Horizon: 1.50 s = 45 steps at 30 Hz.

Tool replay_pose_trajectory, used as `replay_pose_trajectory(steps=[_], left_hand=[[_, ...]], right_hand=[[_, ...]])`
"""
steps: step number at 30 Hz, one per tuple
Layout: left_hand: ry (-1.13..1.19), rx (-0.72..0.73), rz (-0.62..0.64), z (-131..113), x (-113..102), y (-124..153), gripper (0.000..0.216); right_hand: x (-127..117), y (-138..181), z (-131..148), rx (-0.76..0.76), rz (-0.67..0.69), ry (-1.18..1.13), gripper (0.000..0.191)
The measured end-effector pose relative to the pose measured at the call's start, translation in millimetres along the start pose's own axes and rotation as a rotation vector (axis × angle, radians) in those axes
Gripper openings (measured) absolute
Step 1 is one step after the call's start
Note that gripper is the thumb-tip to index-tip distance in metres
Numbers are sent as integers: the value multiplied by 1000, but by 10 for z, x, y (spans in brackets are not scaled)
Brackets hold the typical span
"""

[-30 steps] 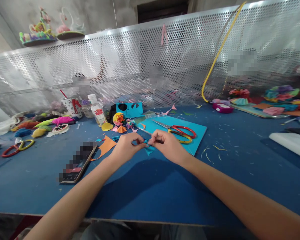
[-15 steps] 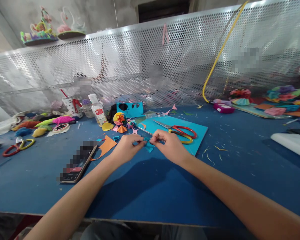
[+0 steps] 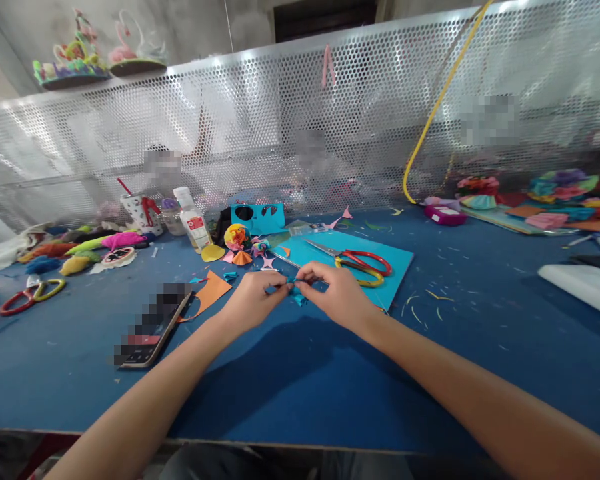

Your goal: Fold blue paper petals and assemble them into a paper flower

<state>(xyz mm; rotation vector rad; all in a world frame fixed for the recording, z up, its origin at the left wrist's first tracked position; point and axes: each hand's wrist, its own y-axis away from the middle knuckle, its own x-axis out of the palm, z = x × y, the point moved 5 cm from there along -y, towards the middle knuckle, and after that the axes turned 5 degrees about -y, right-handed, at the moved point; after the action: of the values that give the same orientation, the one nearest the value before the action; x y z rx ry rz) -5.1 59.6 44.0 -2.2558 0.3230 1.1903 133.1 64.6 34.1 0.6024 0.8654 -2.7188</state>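
Observation:
Both hands meet over the blue table (image 3: pixel 300 387), pinching one small piece of teal paper (image 3: pixel 297 293) between them. My left hand (image 3: pixel 253 300) grips its left end with closed fingers. My right hand (image 3: pixel 333 293) pinches the right end, thumb against forefinger. A corner of the paper hangs below the fingers. Just behind my right hand lies a teal paper sheet (image 3: pixel 390 263) with red and yellow scissors (image 3: pixel 360 263) on it.
A phone (image 3: pixel 153 327) lies left of my left arm, beside an orange paper scrap (image 3: pixel 211 290). A glue bottle (image 3: pixel 193 220), a cup, small paper cones and a teal cut-out card (image 3: pixel 259 217) stand behind. More scissors (image 3: pixel 27 297) lie far left. A perforated metal screen (image 3: pixel 300 120) closes the back.
The hands have stayed together on the teal paper, working it a little; the hanging corner looks smaller now. The view shifted slightly.

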Motion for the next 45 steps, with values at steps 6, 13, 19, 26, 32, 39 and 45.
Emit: replay_pose_trajectory(steps=[6, 13, 19, 26, 32, 39, 45], left_hand=[[84, -46, 51, 20, 46, 15, 30], [246, -123, 106, 34, 65, 32, 28], [368, -176, 165, 6, 84, 37, 31], [374, -192, 178, 6, 94, 37, 32], [370, -173, 203, -33, 107, 49, 30], [325, -165, 247, 19, 130, 59, 22], [267, -135, 249, 56, 133, 89, 20]], right_hand=[[-4, -15, -20, 21, 7, 19, 5], [-7, -22, 35, -40, 49, 11, 16], [-3, -53, 33, -79, 111, 97, 18], [-34, -60, 64, -76, 174, 118, 11], [-48, -44, 46, -16, 191, 77, 10], [-42, -37, 85, -43, 216, 84, 10], [-32, -44, 45, -14, 207, 34, 7]])
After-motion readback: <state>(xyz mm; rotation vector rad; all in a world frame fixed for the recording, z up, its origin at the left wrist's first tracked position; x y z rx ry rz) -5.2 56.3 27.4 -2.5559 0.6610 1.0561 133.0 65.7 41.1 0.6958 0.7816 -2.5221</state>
